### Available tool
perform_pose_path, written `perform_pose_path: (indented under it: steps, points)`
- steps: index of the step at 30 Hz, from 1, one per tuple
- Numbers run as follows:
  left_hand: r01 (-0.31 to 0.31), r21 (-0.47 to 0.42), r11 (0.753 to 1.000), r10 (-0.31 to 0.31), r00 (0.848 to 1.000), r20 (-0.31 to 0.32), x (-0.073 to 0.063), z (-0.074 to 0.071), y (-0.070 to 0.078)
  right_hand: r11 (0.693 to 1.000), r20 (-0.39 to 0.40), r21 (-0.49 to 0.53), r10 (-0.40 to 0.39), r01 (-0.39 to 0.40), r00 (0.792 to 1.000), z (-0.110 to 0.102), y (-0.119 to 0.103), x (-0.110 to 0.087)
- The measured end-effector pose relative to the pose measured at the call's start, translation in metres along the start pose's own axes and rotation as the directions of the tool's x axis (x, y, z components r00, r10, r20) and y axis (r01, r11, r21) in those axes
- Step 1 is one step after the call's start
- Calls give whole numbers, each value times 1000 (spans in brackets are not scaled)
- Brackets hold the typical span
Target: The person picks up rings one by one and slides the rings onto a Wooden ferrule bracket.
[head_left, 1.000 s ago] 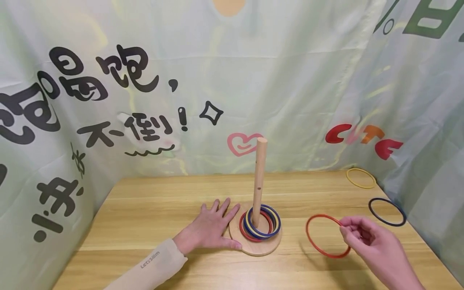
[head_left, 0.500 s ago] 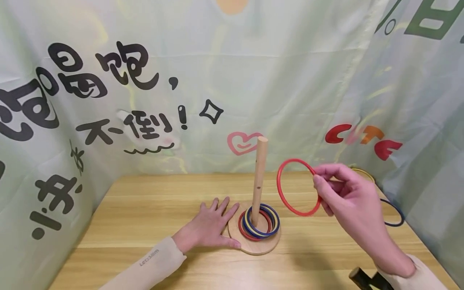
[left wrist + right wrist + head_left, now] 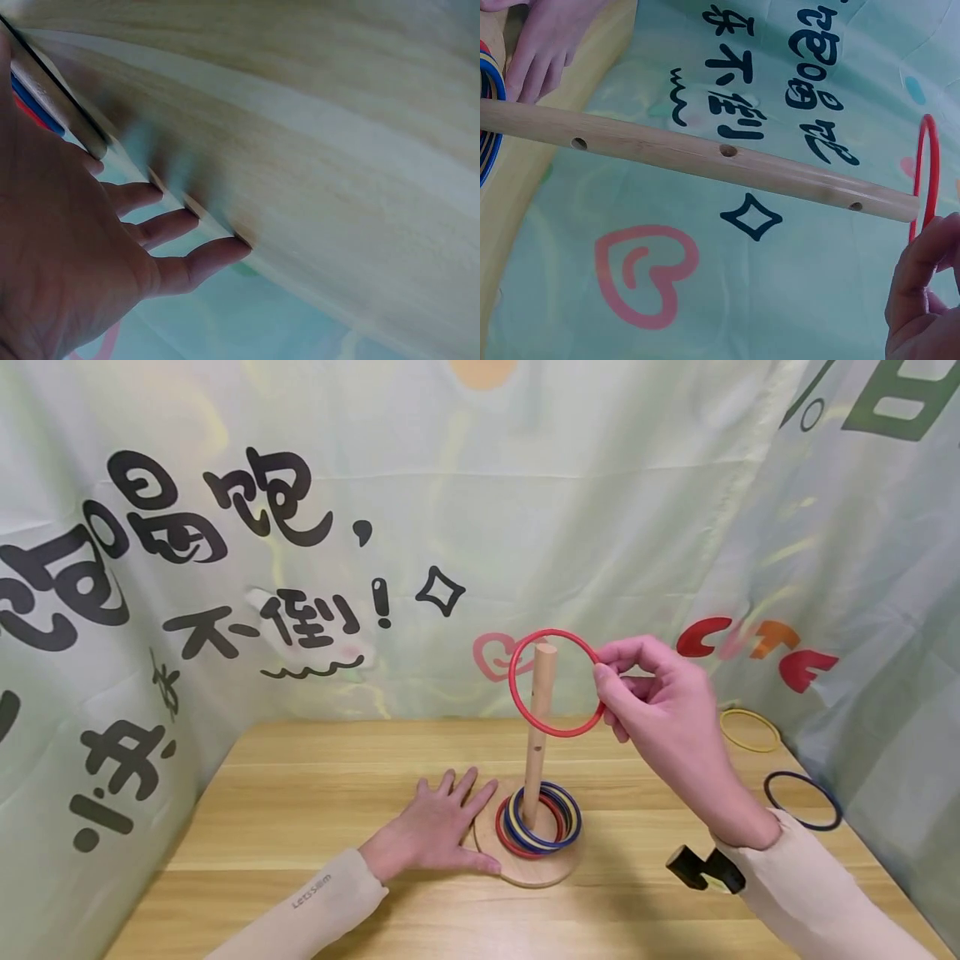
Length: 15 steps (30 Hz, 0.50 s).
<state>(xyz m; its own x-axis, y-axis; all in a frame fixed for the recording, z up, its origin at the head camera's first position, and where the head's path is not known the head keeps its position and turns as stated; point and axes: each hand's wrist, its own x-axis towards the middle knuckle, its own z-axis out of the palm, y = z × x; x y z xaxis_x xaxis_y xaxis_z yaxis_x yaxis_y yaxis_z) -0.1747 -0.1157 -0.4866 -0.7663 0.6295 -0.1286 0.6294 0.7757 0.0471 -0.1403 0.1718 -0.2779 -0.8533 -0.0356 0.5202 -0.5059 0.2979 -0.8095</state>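
Observation:
Between thumb and fingers my right hand (image 3: 660, 702) pinches a red ring (image 3: 512, 681). In the head view the ring frames the top of a wooden peg (image 3: 536, 760); in the right wrist view the red ring (image 3: 933, 165) is at the peg's tip (image 3: 900, 204). The peg stands on a round wooden base (image 3: 528, 875). Several blue, yellow and red rings (image 3: 576, 827) lie stacked around the peg's foot. My left hand (image 3: 438, 831) rests with fingers spread on the table, its thumb and index touching the base's left edge. In the left wrist view, the left hand (image 3: 82, 240) shows straight fingers.
On the wooden table (image 3: 315, 777), a yellow ring (image 3: 750, 747) and a blue ring (image 3: 804, 821) lie at the right edge. Printed cloth (image 3: 600, 543) hangs behind and at both sides. A black wrist device (image 3: 705, 868) sits by the right sleeve.
My right hand has raised the red ring from low on the right, moving it up and left to the peg's top. The left hand stays by the base.

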Motion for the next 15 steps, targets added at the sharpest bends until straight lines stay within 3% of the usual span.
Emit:
perform_pose_path:
  steps: [6, 15]
  points:
    - [1, 8, 1000, -1, 1000, 1, 0, -1, 0, 998, 50, -24, 54, -52, 997, 6, 18, 2]
    - [-3, 20, 1000, 4, 1000, -4, -1, 0, 0, 989, 117, -82, 128, -119, 985, 13, 53, -11]
